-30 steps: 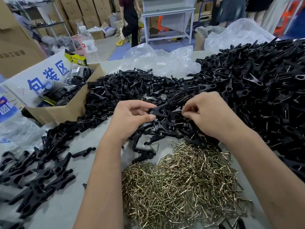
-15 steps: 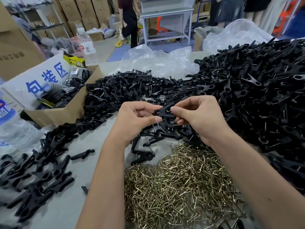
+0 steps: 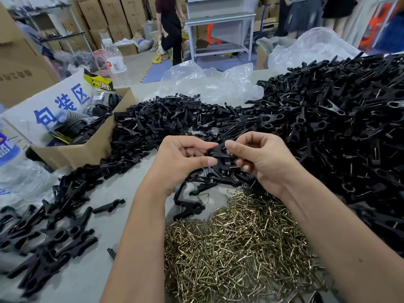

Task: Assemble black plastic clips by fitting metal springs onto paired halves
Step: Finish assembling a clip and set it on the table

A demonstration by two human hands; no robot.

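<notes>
We pinch the black clip halves (image 3: pixel 218 152) between thumb and fingers of our left hand (image 3: pixel 179 162) and right hand (image 3: pixel 260 158), above the table's (image 3: pixel 113 217) middle. To seat them well, we should align the round pivot ends squarely before adding a spring from the brass-coloured spring pile (image 3: pixel 240 248) at the near edge. The halves look matte, flat, angular.

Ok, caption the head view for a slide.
Both hands pinch black clip halves above a pile of metal springs.
</notes>
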